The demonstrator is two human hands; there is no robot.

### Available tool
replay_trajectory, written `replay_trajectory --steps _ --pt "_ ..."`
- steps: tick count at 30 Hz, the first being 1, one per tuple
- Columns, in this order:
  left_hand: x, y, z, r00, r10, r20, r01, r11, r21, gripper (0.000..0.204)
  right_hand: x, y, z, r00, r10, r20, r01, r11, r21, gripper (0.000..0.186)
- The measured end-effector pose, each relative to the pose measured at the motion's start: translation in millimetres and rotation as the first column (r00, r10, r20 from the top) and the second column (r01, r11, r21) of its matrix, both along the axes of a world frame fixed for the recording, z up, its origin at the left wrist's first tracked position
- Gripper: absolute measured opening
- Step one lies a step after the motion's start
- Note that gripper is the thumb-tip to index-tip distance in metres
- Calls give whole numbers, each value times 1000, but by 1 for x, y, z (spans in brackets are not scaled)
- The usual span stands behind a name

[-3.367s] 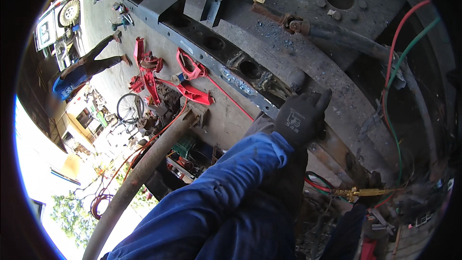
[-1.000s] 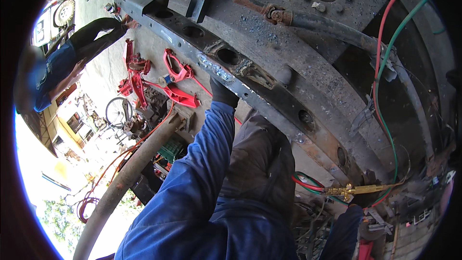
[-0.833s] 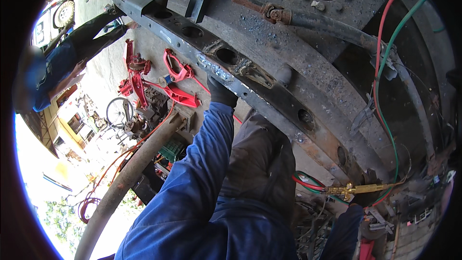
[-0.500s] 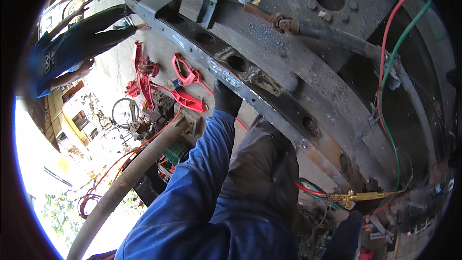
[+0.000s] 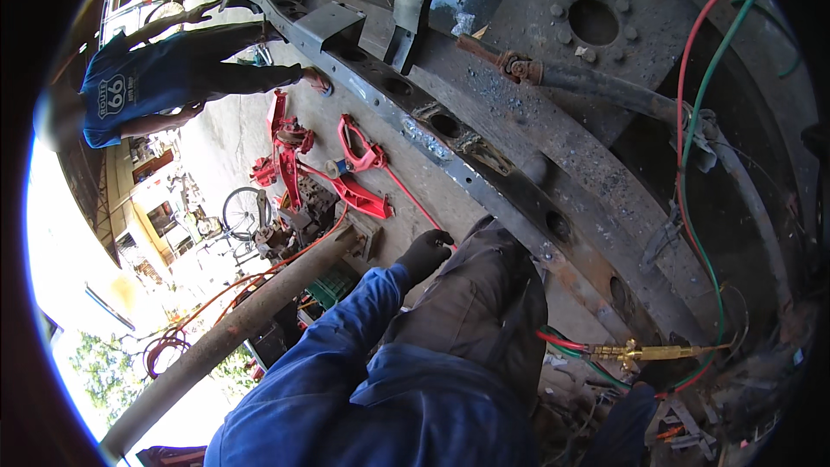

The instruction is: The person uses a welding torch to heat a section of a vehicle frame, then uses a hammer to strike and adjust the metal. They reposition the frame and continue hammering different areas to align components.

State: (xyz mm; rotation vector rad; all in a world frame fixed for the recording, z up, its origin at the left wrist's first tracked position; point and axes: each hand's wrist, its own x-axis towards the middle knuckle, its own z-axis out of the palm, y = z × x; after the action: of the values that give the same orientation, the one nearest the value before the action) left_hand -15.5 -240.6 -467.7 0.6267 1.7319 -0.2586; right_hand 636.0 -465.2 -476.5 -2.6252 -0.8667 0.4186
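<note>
My left hand (image 5: 424, 254) in a dark glove is below the long steel frame rail (image 5: 471, 180), near my grey-trousered leg, its fingers loosely bent with nothing visible in them. The rail runs diagonally, with holes and a scraped, flaky patch. At the lower right my right hand (image 5: 654, 374), gloved and partly in shadow, is closed under a brass torch (image 5: 631, 352) that it holds; red and green hoses (image 5: 562, 339) lead from the torch. A large plate with a bolted ring (image 5: 595, 22) and a rusty jointed shaft (image 5: 588, 78) lie beyond the rail.
Another person (image 5: 156, 86) in a blue shirt and dark trousers stands at the upper left. Red metal parts (image 5: 367, 201) lie on the concrete floor (image 5: 223, 152) near a bicycle wheel (image 5: 246, 212). A thick pipe (image 5: 242, 316) slants across the lower left, with orange cable around it.
My left hand has left the underside of the rail and moved down toward my leg. The other person has shifted upward in view. The scene has shifted slightly as my head moved.
</note>
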Motion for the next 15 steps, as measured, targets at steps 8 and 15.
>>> replay_trajectory --steps 8,15 --pt "95 55 89 896 -335 291 242 919 312 45 -5 20 19 946 313 89 -206 788 -580 42" --pt "204 124 118 719 -638 277 213 582 785 37 -14 22 16 882 457 119 -121 463 -878 66"
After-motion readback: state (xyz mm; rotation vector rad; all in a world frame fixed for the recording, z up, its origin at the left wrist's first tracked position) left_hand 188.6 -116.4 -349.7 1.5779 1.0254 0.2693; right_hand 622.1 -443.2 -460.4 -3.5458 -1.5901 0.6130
